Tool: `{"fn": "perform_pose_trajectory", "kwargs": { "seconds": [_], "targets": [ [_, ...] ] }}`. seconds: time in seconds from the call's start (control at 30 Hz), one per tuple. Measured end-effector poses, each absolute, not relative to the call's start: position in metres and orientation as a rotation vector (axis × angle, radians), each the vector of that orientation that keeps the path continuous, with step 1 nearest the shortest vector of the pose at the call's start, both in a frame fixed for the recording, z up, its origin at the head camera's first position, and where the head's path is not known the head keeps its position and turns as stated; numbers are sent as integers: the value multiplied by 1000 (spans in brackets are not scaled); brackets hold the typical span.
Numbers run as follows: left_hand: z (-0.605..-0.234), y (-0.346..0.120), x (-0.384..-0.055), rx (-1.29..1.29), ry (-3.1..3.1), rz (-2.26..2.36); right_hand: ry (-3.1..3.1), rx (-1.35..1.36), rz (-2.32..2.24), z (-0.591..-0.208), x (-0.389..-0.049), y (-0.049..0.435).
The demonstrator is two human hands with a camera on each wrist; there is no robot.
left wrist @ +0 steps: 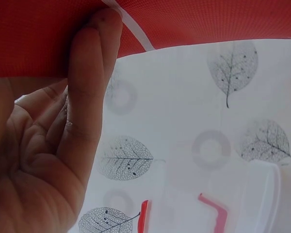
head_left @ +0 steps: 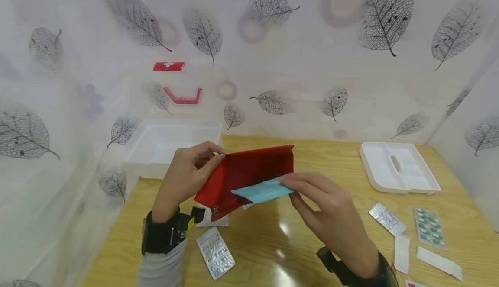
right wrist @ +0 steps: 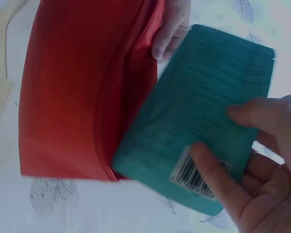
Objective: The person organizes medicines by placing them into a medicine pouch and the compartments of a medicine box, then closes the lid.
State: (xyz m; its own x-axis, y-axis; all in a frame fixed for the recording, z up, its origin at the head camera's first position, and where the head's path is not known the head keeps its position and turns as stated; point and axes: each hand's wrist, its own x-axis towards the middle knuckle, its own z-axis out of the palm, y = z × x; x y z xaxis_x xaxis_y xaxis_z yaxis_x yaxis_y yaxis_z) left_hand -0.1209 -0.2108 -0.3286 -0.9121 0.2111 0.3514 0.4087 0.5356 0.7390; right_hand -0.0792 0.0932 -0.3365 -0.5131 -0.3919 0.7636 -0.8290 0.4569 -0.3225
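Note:
My left hand (head_left: 186,176) pinches the left edge of a red fabric pouch (head_left: 255,161) and holds it up over the table, its mouth gaping toward me. In the left wrist view, fingers (left wrist: 87,92) lie against the outer face of the pouch. A flat teal packet (head_left: 263,191) is pinched between thumb and fingers of my right hand (head_left: 331,204). The packet's leading corner overlaps the pouch opening. The right wrist view shows a barcode (right wrist: 199,172) on the packet beside the pouch's open edge.
A white bin (head_left: 175,133) stands behind my left hand, and a white divided tray (head_left: 401,168) lies back right. One silver blister pack (head_left: 215,253) is at front left. Another silver blister pack (head_left: 387,219), a green capsule blister (head_left: 429,227) and white strips (head_left: 439,262) lie at right.

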Motion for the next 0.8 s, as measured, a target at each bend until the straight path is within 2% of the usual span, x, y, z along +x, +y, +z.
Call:
{"fn": "perform_pose_trajectory", "kwargs": {
  "seconds": [0.47, 0.8],
  "targets": [
    [-328, -203, -121, -569, -2590, -1316, -2394, 1066, 742, -365, -106, 62],
    [-327, -203, -122, -564, -2611, -1276, -2381, 1066, 809, -364, -106, 63]
  ]
}}
